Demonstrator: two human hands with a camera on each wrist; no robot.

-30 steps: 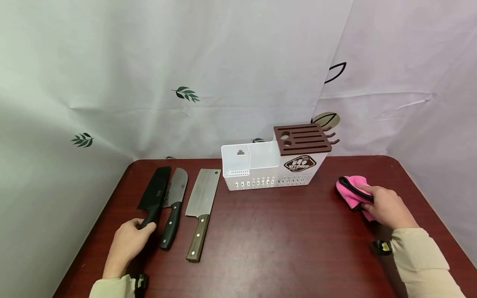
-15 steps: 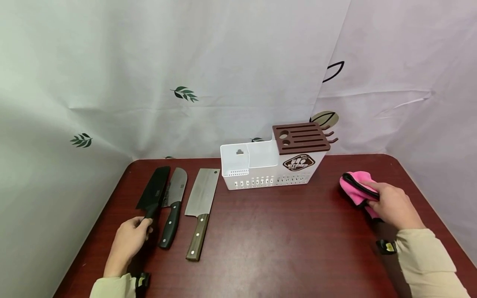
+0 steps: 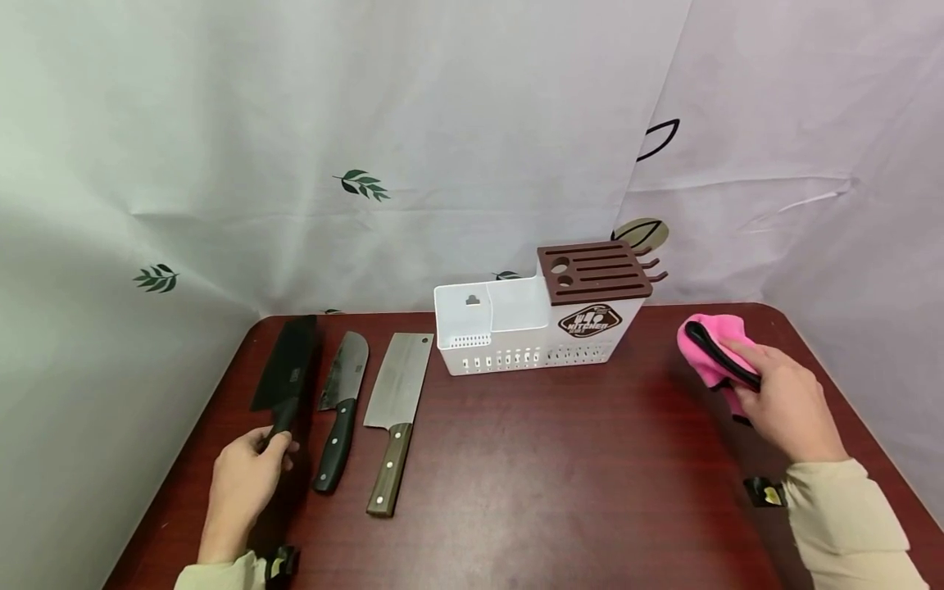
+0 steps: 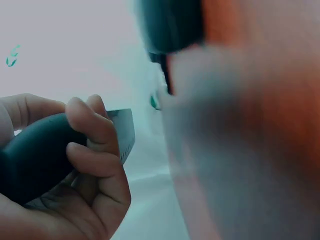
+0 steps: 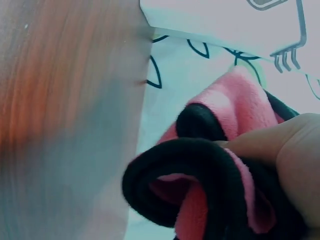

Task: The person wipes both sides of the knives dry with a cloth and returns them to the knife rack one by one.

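Two hands work well apart: the left hand [image 3: 247,483] grips the black knife [image 3: 288,365], and the right hand [image 3: 792,406] holds the pink cloth [image 3: 696,360] off to its right, across the bench [image 3: 560,459]. The knife's long axis runs away from the person, leaning slightly right, with the blade beyond the left fingers [image 4: 100,165], which curl round its handle. Whether that blade clears the bench is hard to judge here. The right hand pinches the cloth, which bunches forward of its fingers. The white rack [image 3: 509,328] stands between the hands, farther back, nearer the cloth.
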